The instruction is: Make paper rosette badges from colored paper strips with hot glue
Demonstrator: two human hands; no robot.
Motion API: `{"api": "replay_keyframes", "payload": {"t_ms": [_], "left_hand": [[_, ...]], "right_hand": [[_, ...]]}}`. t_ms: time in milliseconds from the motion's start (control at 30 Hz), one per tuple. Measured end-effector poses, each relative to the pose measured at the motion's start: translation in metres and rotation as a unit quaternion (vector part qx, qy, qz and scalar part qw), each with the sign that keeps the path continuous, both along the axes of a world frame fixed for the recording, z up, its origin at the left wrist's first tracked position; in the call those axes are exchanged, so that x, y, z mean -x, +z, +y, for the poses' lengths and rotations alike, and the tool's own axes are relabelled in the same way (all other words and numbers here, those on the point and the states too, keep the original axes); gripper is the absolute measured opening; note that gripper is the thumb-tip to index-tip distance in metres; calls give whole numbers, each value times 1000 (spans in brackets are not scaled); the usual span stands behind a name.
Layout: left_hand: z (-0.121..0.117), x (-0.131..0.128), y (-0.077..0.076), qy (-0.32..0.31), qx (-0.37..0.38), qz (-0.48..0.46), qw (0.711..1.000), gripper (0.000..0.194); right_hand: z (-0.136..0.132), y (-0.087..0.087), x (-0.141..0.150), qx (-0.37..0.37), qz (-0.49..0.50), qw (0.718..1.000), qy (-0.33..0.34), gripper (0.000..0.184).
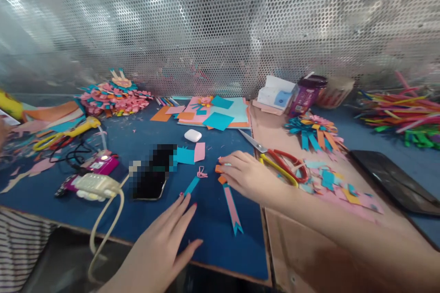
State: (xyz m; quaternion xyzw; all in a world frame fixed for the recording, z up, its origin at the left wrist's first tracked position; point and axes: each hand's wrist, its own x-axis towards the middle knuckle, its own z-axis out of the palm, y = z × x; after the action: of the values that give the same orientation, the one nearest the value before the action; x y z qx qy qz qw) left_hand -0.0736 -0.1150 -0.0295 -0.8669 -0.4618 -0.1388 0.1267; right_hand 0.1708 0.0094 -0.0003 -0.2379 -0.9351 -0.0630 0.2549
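Note:
My left hand (167, 233) lies low over the blue mat with its fingers spread and the thumb apart. Its fingertips reach the lower end of a narrow blue paper strip (192, 185), which has a small pink paper loop (202, 172) at its top. Closed over an orange folded paper piece (219, 169) is my right hand (245, 174); its thumb is hidden. From under those fingers runs a pink-and-blue paper tail (233, 208) with a notched end. Red-and-yellow-handled scissors (282, 160) lie just beyond the right hand, blades partly apart.
A phone (151, 178), white earbud case (193, 135) and glue gun (82, 127) are at left, near a power strip with cables (98, 185). Paper sheets (216, 116) and a pink-blue paper pile (115, 96) sit before the perforated metal screen (220, 32). A black pouch (395, 183) lies right.

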Motion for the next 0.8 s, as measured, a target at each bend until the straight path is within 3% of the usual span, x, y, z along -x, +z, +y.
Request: {"api": "replay_keyframes", "payload": {"t_ms": [167,267,400,533,633,667,733,800], "left_hand": [[-14,-17,7,-43,-20,24,999,53],[-12,-23,7,-52,-3,31,998,52],[-7,-26,10,-70,33,34,996,54],[-6,-31,13,-91,69,31,993,56],[-8,-37,13,-102,84,27,991,59],[-8,-39,14,-104,90,24,990,59],[-9,-43,16,-106,106,14,989,61],[-8,-46,20,-108,119,5,987,63]], "right_hand": [[25,3,86,-72,-90,991,64,18],[40,-2,122,-101,-103,985,98,24],[53,-5,138,-86,-97,983,128,25],[54,14,127,-50,-53,993,92,18],[47,45,101,31,26,998,42,19],[44,56,90,126,87,988,29,17],[37,74,67,297,165,940,17,16],[33,83,50,395,195,898,5,17]]}}
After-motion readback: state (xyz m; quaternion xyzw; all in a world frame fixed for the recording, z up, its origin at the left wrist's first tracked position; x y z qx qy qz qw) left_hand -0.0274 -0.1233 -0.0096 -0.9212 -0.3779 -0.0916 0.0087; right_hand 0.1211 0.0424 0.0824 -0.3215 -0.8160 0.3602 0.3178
